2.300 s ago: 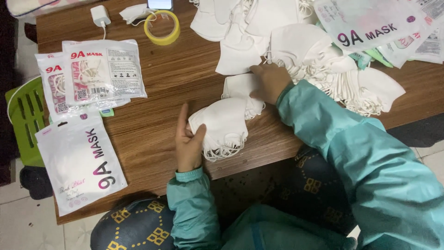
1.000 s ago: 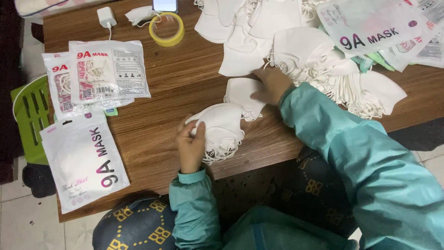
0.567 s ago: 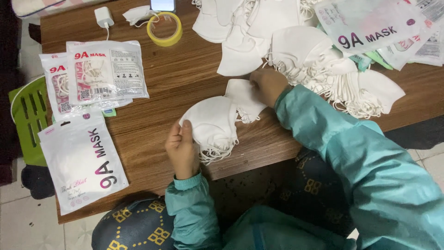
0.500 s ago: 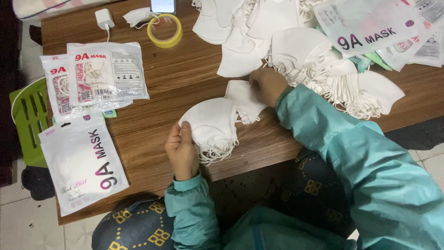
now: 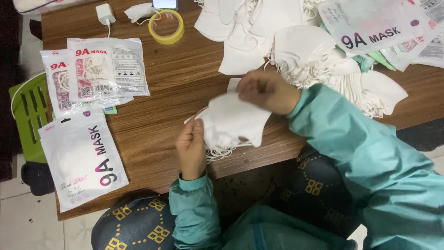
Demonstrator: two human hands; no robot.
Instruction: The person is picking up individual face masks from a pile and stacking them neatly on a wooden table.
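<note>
The left hand (image 5: 192,148) pinches the near-left edge of a small stack of white masks (image 5: 233,122), fingers closed on the fabric where the ear loops trail out below, while the right hand (image 5: 268,90) comes over the top, a little blurred, with its fingers closed on the far edge of the uppermost mask. The stack sits at the near edge of the wooden table (image 5: 166,88), partly lifted off the wood between the two hands. To do this well, the left hand should keep the lower edges pressed together so the layers stay squared, and the right should lay the top piece flat, edges matched, without snagging the loose loops. Just beyond the right hand lies the large heap of loose masks (image 5: 319,60); to the left, well apart, lie the filled packets (image 5: 106,69) and an empty white pouch (image 5: 83,159), with a roll of yellow tape (image 5: 166,27) at the far side.
</note>
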